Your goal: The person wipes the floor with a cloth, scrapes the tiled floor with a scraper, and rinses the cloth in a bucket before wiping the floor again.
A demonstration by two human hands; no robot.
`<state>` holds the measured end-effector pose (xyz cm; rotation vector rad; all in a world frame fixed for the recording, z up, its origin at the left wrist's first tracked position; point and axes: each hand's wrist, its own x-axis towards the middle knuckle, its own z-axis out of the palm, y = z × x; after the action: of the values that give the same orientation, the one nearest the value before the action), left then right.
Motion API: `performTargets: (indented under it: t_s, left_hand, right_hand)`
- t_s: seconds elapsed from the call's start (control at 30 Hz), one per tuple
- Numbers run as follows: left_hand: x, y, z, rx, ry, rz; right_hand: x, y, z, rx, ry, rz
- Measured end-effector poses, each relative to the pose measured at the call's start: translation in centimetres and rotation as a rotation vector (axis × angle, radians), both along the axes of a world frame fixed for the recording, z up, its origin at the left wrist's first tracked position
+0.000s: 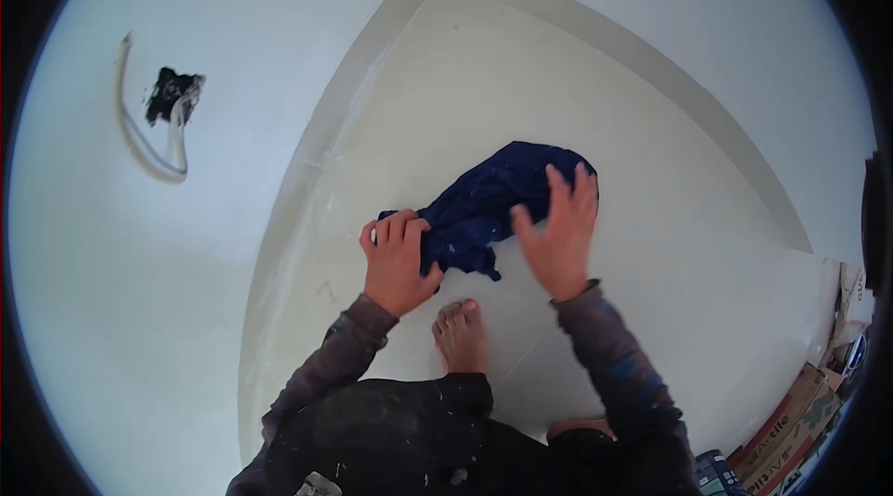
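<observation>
A dark blue cloth [484, 198], crumpled and flecked with pale specks, lies on the light floor in front of me. At the cloth's left end, my left hand [398, 263] has its fingers curled over the fabric, gripping it. A small white bit shows by those fingers; I cannot make out what it is. My right hand [562, 240] is over the cloth's right part, fingers spread and holding nothing. Whether its fingertips touch the fabric is unclear.
My bare foot [460, 336] is on the floor just below the cloth. White walls with a skirting strip [321, 156] meet in a corner ahead. A cable [130, 128] hangs from a dark wall opening [170, 96] at left. Cardboard boxes [786, 422] stand at lower right.
</observation>
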<state>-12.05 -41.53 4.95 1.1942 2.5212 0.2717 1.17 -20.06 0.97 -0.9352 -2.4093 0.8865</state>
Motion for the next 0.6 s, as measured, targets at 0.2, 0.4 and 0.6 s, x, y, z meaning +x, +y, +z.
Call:
performTargets:
  t_s: [0.2, 0.4, 0.6]
  left_hand:
    - [1.6, -0.3, -4.4, 0.025, 0.143, -0.165]
    - [-2.8, 6.1, -5.3, 0.114, 0.158, -0.013]
    - [-9.7, 9.5, -6.8, 0.192, 0.254, 0.128]
  right_hand:
    - [-7.3, -0.8, -4.8, 0.070, -0.146, -0.166]
    - [-19.1, 7.3, -6.6, 0.168, -0.048, 0.059]
    - [-32.2, 9.3, -8.7, 0.348, 0.095, 0.242]
